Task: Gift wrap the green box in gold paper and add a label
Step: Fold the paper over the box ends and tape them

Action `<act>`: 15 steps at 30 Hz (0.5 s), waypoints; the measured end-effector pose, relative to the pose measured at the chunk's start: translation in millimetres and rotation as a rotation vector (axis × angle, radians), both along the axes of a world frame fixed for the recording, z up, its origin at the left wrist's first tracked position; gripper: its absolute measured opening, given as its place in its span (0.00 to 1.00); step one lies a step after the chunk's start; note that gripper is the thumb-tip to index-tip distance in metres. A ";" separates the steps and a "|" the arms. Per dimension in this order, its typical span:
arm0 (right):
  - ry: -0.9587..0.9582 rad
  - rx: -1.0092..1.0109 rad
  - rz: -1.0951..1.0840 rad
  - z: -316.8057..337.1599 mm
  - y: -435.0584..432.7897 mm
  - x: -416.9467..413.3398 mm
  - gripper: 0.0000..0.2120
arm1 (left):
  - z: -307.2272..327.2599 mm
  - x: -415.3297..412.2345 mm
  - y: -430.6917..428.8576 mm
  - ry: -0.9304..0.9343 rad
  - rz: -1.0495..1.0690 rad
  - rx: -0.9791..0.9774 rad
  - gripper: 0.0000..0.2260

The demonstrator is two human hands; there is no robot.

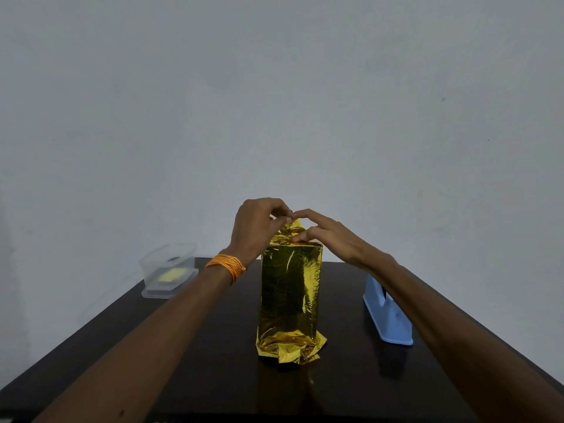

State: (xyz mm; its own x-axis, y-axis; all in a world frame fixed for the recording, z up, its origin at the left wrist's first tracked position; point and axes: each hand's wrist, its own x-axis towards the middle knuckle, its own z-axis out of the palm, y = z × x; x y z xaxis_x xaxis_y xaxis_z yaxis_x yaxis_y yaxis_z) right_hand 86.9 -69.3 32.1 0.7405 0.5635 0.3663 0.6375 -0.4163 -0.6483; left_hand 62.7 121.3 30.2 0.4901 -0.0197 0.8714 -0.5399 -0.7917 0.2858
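Observation:
The box stands upright in the middle of the dark table, fully covered in shiny gold paper [290, 294]; no green shows. Crumpled paper flares out at its base. My left hand [258, 227] pinches the loose gold paper sticking up at the top left. My right hand [329, 236] rests on the top edge, with fingertips pressing the paper fold down and the index finger touching the peak. No label is visible on the box.
A clear plastic container [168, 270] with a yellow pad and a dark item inside sits at the table's far left corner. A light blue tape dispenser [387, 312] stands to the right of the box. The dark table [213, 377] backs onto a plain wall.

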 end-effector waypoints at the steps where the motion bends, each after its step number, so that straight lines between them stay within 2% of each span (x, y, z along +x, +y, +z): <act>1: 0.002 -0.001 0.002 -0.1 -0.1 1.2 0.22 | 0.5 -0.7 0.3 -0.002 0.006 0.009 0.04; 6: 0.002 -0.053 0.038 7.2 -0.8 6.0 0.29 | 4.5 -3.5 -1.1 -0.034 0.037 0.036 0.03; 10: 0.001 -0.026 0.014 11.1 -1.9 9.9 0.38 | 9.9 -7.2 -5.1 0.019 0.018 0.016 0.01; 12: -0.008 -0.026 0.009 9.8 -0.7 12.0 0.38 | 14.9 -12.1 -4.0 0.153 -0.054 -0.122 0.02; 15: -0.029 -0.043 0.003 8.3 1.7 15.7 0.34 | 29.7 -17.9 4.8 0.495 -0.226 -0.396 0.05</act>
